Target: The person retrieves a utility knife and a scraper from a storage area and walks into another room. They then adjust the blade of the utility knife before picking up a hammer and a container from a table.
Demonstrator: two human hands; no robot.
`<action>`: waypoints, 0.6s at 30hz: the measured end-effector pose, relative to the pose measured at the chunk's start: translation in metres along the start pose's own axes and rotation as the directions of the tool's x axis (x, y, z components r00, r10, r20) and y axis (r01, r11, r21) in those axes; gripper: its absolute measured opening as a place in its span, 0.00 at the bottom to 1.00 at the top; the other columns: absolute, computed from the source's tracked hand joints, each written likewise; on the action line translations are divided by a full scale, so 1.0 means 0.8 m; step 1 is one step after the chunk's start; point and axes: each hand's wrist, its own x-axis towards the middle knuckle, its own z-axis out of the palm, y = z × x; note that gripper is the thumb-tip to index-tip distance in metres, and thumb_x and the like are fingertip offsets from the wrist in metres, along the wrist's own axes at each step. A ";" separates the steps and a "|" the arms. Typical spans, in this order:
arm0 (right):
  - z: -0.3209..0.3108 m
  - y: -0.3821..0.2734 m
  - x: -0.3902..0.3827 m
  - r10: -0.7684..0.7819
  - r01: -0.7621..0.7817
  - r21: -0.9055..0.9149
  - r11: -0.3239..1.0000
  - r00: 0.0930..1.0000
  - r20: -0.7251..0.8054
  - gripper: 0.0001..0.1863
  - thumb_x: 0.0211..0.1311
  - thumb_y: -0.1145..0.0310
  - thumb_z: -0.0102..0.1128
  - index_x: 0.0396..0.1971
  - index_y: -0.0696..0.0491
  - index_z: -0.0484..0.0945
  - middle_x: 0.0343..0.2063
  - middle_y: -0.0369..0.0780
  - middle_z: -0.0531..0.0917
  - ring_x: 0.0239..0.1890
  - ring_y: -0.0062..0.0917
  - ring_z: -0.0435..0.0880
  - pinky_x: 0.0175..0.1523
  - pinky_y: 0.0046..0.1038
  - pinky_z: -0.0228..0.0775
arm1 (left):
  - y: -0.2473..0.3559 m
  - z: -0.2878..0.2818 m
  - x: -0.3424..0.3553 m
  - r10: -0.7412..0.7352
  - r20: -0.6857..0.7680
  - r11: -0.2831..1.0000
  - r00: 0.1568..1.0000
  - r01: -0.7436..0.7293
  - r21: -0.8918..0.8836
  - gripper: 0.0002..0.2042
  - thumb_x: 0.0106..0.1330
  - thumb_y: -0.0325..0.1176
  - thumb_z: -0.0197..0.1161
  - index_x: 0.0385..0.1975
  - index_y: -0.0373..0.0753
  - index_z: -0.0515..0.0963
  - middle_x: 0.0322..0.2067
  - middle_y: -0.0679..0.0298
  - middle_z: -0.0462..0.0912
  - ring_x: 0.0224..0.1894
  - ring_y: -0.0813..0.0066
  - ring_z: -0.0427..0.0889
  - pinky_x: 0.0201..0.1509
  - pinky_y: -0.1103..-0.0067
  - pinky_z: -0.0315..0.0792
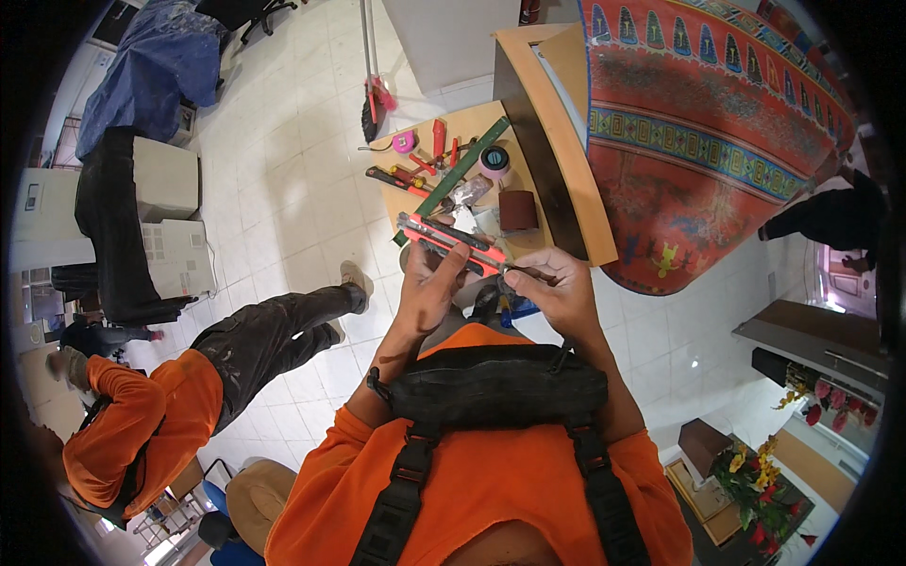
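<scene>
My left hand (431,294) is wrapped round a long red and black tool (484,256) with a grey metal strip along it. It looks like a utility knife, held level at chest height. The fingers of my right hand (564,291) pinch together at the tool's right end; exactly what they grip is hidden. Just beyond my hands, a wooden table carries a brown roll of sandpaper (517,209), a long green straightedge (463,170), a pink tape measure (404,141), a round pink and black item (494,160) and several red-handled hand tools (409,177).
A large red patterned sheet (689,123) hangs over the desk (552,151) on the right. To the left, a person in an orange top (151,424) stands near my side. A long-handled broom (370,118) rests beyond the table. Flowers (755,481) stand at lower right.
</scene>
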 end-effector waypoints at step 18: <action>0.002 0.003 0.003 -0.046 0.044 -0.087 0.995 0.999 -0.013 0.11 0.62 0.73 0.72 0.39 0.62 0.80 0.32 0.39 0.87 0.36 0.15 0.83 0.40 0.20 0.75 | -0.002 -0.003 -0.003 -0.013 0.035 0.998 0.999 0.015 -0.061 0.21 0.77 0.29 0.55 0.64 0.43 0.57 0.55 0.41 0.77 0.57 0.51 0.82 0.59 0.60 0.80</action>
